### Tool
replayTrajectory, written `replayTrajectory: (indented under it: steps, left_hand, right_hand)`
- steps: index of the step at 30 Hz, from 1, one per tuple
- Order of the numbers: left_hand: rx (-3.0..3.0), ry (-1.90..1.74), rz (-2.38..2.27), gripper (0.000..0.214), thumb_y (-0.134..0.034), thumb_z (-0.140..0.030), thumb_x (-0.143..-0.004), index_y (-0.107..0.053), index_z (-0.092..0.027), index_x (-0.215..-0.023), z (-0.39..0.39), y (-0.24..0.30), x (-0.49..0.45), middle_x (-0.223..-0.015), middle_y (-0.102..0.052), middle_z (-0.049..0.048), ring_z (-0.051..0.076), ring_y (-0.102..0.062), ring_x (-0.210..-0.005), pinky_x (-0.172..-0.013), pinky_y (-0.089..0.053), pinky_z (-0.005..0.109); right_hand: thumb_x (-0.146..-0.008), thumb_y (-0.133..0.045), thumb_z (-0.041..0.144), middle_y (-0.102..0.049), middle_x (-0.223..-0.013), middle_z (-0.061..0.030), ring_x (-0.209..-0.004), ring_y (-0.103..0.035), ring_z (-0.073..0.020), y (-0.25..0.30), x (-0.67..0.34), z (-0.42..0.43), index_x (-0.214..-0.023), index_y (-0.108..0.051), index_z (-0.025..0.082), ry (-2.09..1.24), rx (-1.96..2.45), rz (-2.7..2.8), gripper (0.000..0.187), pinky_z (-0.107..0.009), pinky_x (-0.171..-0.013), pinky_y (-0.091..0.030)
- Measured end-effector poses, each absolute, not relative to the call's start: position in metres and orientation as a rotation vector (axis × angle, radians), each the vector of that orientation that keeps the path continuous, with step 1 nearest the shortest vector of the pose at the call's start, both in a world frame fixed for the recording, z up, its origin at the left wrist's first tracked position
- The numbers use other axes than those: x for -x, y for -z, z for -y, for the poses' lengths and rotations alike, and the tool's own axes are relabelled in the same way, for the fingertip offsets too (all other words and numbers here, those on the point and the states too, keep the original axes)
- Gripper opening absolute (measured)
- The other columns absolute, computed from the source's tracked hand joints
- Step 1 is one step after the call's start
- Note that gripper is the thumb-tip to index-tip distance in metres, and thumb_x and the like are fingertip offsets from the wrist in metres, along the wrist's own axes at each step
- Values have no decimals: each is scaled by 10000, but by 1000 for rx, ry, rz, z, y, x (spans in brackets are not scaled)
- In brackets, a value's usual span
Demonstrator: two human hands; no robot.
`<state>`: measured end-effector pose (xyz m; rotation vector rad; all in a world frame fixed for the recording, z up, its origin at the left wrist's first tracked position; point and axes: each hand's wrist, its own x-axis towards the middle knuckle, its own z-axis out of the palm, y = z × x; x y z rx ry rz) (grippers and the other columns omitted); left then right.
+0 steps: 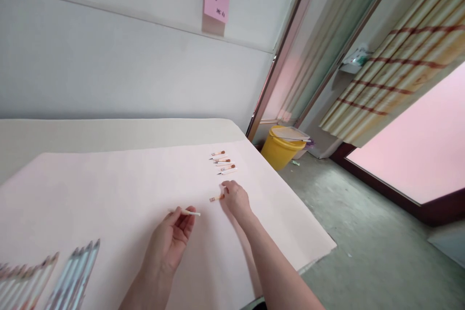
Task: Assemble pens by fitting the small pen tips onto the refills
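Note:
Between the thumb and fingers of my left hand (173,235) is a slim white stick (192,213), pen-like, lying roughly level above the paper. My right hand (237,199) is lowered to the white sheet, its fingers closed at the brown end of a short flat brush (217,198); its pale tip points left. Beyond that hand lies a small group of similar short brushes (228,168) and thin white sticks with dark points (227,172), set out in a loose column.
White paper (119,189) covers much of the table. Blurred rows of pencil-like sticks (74,271) lie at the near left. A pink note (216,2) is taped to the wall behind. On the floor at right stands a yellow bucket (278,152) with a clear lid or tray on top.

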<state>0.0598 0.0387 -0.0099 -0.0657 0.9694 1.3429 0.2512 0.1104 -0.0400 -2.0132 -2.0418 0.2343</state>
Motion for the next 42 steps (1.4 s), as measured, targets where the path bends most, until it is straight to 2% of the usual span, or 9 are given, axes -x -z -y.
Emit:
replayTrajectory:
  steps: [2,6,10,13,18,20,25,29,42]
  left_hand:
    - [72,-1348,-969,113,-513,-35,-819,-544,-86,-723,-39,9,-58,-771,-643,100,156,-671,-737,-600,-574,233]
    - [84,-1360,-967,122,-513,-38,-820,-539,-86,-711,-40,9,-55,-786,-643,108,154,-669,-738,-613,-576,239]
    - [95,-1376,-956,120,-508,-39,-824,-538,-84,-716,-42,9,-51,-777,-642,111,153,-669,-731,-609,-575,234]
    - [94,-1380,-952,111,-507,-36,-823,-541,-81,-727,-42,9,-49,-764,-640,111,157,-669,-728,-606,-575,235]
    - [92,-1370,-955,134,-493,-35,-831,-538,-88,-716,-41,5,-51,-751,-641,104,149,-666,-707,-597,-578,235]
    - [87,-1372,-951,141,-489,-34,-832,-537,-88,-712,-40,3,-51,-745,-641,105,148,-666,-699,-595,-578,234]
    - [112,-1397,-955,130,-488,-40,-835,-535,-89,-724,-43,2,-44,-753,-642,109,140,-661,-681,-578,-573,225]
    - [135,-1429,-947,109,-503,-40,-827,-540,-92,-739,-44,3,-36,-768,-640,100,147,-663,-713,-602,-580,243]
    - [54,-1514,-994,90,-536,-54,-807,-542,-111,-738,-41,0,-36,-779,-639,94,156,-662,-744,-632,-576,249]
  right_hand:
    - [-826,-430,120,-594,-1055,-58,-928,-515,-173,39,-255,-110,-1021,-614,239,-225,1994,2052,294,-248,-701,-323]
    - [-823,-475,192,-587,-961,-44,-894,-505,-171,38,-261,-106,-858,-636,231,-288,1948,2116,169,-242,-697,-326]
    - [-813,-509,240,-569,-975,-24,-869,-518,-156,33,-262,-98,-945,-624,267,-416,1935,2127,177,-231,-662,-324]
    - [-770,-533,184,-556,-997,-12,-814,-530,-133,32,-259,-92,-998,-608,284,-555,1857,2175,259,-223,-632,-315]
    - [-763,-466,89,-558,-839,-16,-703,-501,-116,39,-247,-94,-784,-592,202,-521,1790,2215,170,-225,-590,-285]
    - [-775,-462,97,-553,-811,-12,-679,-487,-111,34,-243,-93,-753,-564,193,-515,1777,2213,142,-225,-583,-282]
    - [-828,-458,148,-554,-798,-1,-691,-493,-115,0,-236,-76,-772,-537,202,-619,1530,2146,111,-225,-605,-326]
    - [-848,-462,151,-566,-846,-2,-750,-525,-114,-23,-227,-57,-810,-584,218,-686,1343,2089,145,-226,-661,-371]
    - [-864,-452,155,-559,-834,-7,-701,-524,-104,-32,-217,-46,-817,-623,222,-671,1325,2131,190,-226,-626,-393]
